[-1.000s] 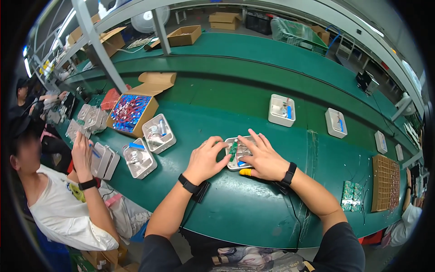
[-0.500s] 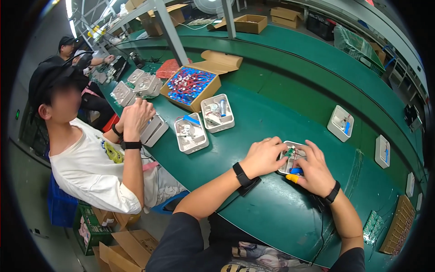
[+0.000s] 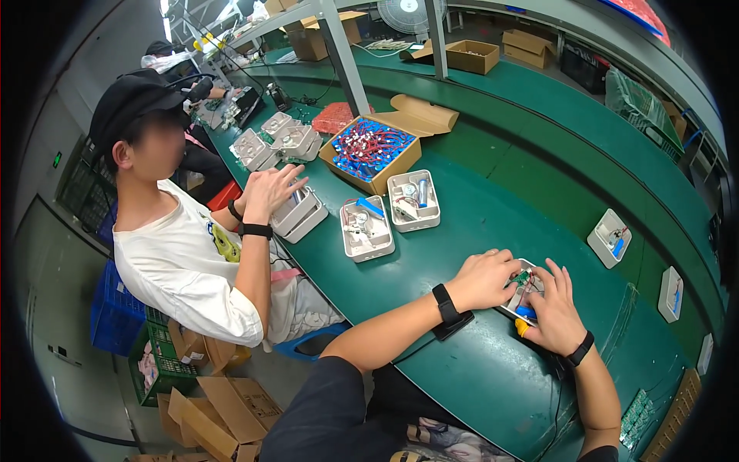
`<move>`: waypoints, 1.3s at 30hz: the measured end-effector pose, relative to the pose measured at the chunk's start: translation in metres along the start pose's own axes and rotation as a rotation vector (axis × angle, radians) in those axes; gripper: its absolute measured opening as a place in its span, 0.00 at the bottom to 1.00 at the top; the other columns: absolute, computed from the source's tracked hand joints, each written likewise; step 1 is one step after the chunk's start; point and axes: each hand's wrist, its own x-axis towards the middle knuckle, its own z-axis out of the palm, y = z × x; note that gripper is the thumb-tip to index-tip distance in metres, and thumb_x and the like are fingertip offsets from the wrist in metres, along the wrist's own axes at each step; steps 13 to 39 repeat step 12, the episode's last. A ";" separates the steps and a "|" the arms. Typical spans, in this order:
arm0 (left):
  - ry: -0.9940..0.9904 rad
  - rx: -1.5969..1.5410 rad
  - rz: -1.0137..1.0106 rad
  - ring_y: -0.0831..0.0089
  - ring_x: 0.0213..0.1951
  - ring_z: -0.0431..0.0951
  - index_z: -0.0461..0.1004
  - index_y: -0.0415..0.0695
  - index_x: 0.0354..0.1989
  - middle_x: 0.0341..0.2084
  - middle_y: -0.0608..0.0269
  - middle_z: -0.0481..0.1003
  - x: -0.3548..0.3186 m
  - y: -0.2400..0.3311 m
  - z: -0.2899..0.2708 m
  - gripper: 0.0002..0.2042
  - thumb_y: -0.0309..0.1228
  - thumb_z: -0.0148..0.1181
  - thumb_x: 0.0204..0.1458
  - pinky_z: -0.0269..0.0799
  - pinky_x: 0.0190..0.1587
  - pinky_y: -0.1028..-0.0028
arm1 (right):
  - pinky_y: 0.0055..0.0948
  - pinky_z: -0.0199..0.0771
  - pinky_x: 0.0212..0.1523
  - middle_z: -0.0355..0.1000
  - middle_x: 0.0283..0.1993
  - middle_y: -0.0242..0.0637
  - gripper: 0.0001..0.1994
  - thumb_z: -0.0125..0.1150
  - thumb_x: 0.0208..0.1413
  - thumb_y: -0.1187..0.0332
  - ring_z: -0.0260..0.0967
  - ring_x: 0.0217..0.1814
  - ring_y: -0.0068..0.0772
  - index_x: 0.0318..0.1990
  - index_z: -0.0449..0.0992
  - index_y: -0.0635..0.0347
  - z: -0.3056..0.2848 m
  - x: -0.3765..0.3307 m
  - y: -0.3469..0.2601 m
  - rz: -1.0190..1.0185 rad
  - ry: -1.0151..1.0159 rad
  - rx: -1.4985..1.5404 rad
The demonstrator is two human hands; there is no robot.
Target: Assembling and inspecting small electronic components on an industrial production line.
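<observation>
A white plastic housing rests on the green table before me, partly covered by both hands. In it are a small green circuit board, thin wires and a blue battery. My left hand reaches over the far left side, its thumb and fingertips closed at the board. From the right, my right hand grips the housing's near wall, the other fingers stretched over it. A yellow finger cover sits on its thumb, low outside the wall.
A co-worker at my left handles stacked white housings. Two filled housings stand between us, near a carton of blue batteries with red wires. More housings lie on the green belt. Circuit boards lie at the right.
My view has swung left, so the scene sits further right in the picture. Both my hands stay at the housing with only slight finger movement. The co-worker's hands have lowered onto the stacked housings.
</observation>
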 end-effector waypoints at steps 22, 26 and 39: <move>-0.015 0.012 0.020 0.54 0.45 0.80 0.78 0.46 0.46 0.41 0.59 0.78 0.001 -0.002 0.001 0.13 0.37 0.65 0.55 0.78 0.44 0.55 | 0.70 0.37 0.81 0.53 0.80 0.51 0.23 0.76 0.36 0.70 0.37 0.85 0.68 0.47 0.85 0.56 0.006 0.001 -0.010 0.076 0.001 -0.004; -0.015 0.012 0.020 0.54 0.45 0.80 0.78 0.46 0.46 0.41 0.59 0.78 0.001 -0.002 0.001 0.13 0.37 0.65 0.55 0.78 0.44 0.55 | 0.70 0.37 0.81 0.53 0.80 0.51 0.23 0.76 0.36 0.70 0.37 0.85 0.68 0.47 0.85 0.56 0.006 0.001 -0.010 0.076 0.001 -0.004; -0.015 0.012 0.020 0.54 0.45 0.80 0.78 0.46 0.46 0.41 0.59 0.78 0.001 -0.002 0.001 0.13 0.37 0.65 0.55 0.78 0.44 0.55 | 0.70 0.37 0.81 0.53 0.80 0.51 0.23 0.76 0.36 0.70 0.37 0.85 0.68 0.47 0.85 0.56 0.006 0.001 -0.010 0.076 0.001 -0.004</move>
